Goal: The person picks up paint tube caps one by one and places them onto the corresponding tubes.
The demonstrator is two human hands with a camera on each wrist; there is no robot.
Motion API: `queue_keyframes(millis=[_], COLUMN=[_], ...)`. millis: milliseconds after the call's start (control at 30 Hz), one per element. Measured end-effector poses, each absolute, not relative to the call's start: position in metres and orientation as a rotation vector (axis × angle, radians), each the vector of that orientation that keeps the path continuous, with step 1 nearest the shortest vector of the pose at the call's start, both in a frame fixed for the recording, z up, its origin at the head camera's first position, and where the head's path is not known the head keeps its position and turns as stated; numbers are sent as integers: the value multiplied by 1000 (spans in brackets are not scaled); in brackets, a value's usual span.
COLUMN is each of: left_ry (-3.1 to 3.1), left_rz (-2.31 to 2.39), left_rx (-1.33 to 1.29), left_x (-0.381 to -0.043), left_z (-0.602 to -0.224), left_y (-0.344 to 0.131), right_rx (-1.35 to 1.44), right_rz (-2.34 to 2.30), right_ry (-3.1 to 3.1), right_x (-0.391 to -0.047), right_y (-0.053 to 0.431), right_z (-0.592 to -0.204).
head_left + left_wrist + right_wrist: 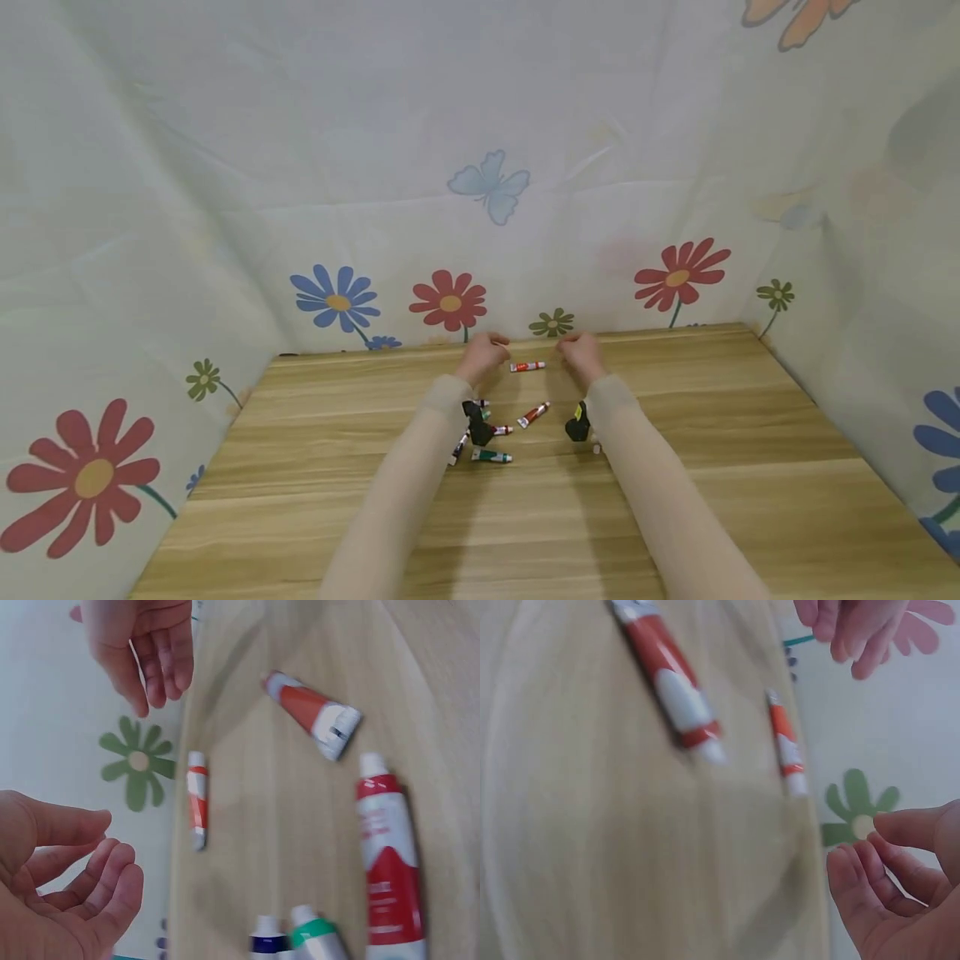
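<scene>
The left fingers (124,889) curled loosely with a narrow gap to the thumb and held nothing; the right fingers (847,874) bent the same way, also without a hold. In the head view the fingers were too small to tell apart, and each wrist view cut off the opposite hand at its upper edge.

The left hand (482,357) and the right hand (582,357) faced each other over the table's far edge, well apart, wrists turned inward. Between them, touching neither, the orange tube (528,367) lay on the table (720,433), its white cap toward the right hand.

Nearer the person, the red tube (534,414) lay aslant. The left wrist camera (477,423) partly hid a cluster there, so its tubes could not be counted; the green tube (492,456) showed clearly at its near side. A small pale object (597,448) by the right wrist camera (577,422) was hard to make out. Both sleeved forearms reached straight forward, cut off by the lower edge, toward the flowered cloth (375,183).
</scene>
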State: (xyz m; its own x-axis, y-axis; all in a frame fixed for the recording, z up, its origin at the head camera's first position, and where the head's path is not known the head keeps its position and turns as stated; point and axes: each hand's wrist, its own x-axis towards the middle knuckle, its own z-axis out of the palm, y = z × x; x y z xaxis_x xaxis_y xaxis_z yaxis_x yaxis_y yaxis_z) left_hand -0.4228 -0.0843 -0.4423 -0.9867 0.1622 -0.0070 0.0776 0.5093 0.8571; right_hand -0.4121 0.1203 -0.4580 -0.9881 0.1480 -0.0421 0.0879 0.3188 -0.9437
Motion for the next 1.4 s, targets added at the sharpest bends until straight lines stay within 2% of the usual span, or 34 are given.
queue_keyframes(millis=[267,500,1067,1400], left_ry=[2650,2616,2674,2740], left_rz=[1434,1397,1077,947], left_rx=[278,431,667,677], left_x=[-412,-400,-358,-347], left_z=[-420,-426,-436,-446], left_y=[-82,-78,-77,-69], right_rx=[-157,-58,202,311], right_rz=[1749,1690,1598,1478], right_ry=[-2573,-2621,-2747,-2791], right_x=[-407,-401,-358,-331], right_y=[139,159,197,212], right_z=[-427,-421,-406,-405])
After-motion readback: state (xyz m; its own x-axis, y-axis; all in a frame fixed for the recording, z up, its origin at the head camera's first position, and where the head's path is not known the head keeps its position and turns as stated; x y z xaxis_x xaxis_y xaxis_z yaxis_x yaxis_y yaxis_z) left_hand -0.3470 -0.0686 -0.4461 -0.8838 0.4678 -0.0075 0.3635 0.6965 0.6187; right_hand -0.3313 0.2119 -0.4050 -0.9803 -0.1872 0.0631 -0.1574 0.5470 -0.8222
